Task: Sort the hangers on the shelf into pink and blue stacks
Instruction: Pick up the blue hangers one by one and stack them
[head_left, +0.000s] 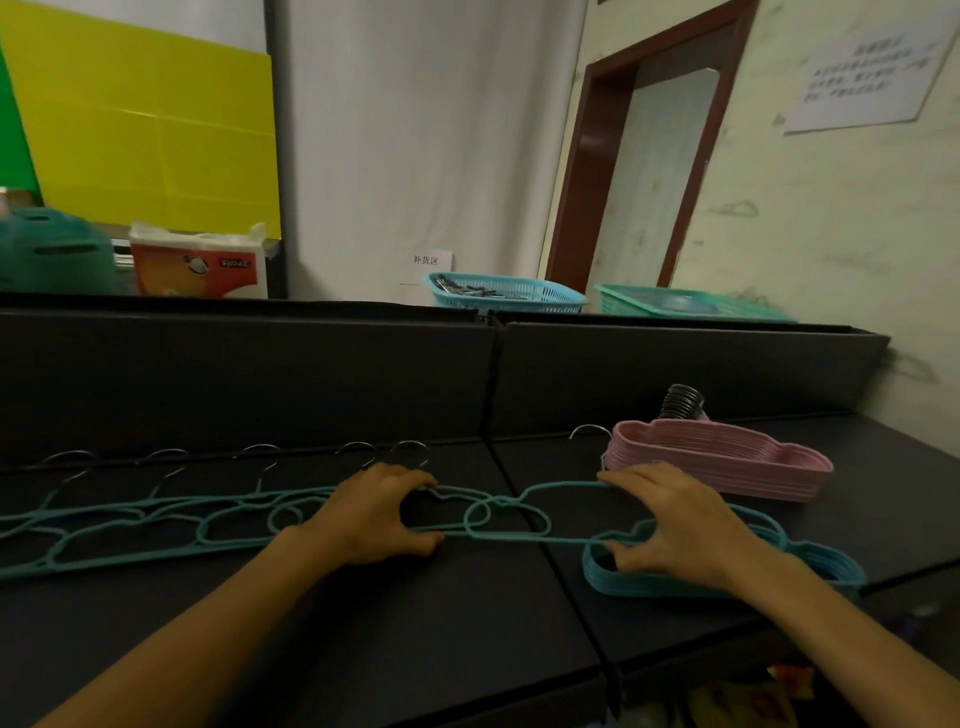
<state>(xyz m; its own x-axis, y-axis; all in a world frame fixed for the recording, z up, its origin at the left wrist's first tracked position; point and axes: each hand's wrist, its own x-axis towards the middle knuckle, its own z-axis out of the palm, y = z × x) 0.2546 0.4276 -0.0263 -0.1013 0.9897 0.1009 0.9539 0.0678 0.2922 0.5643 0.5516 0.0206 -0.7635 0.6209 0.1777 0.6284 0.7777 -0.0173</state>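
Dim room, white curtain (415, 156) hanging at the back beside a yellow panel (150, 130). Dark-framed doorway (649, 171) to the right, pale stained wall (831, 234) bearing a paper notice (867, 73). Black partition boards (249, 374) across the middle, two plastic baskets (506, 293) behind them.

Both bare forearms extend forward from the lower edge of the view, converging slightly. Left hand (375, 514): palm down, fingers curled forward, thumb tucked beneath toward the right, pinching. Right hand (670, 519): palm down, fingers spread and bent, thumb angled left underneath, gripping. The two hands sit level with each other, well apart.
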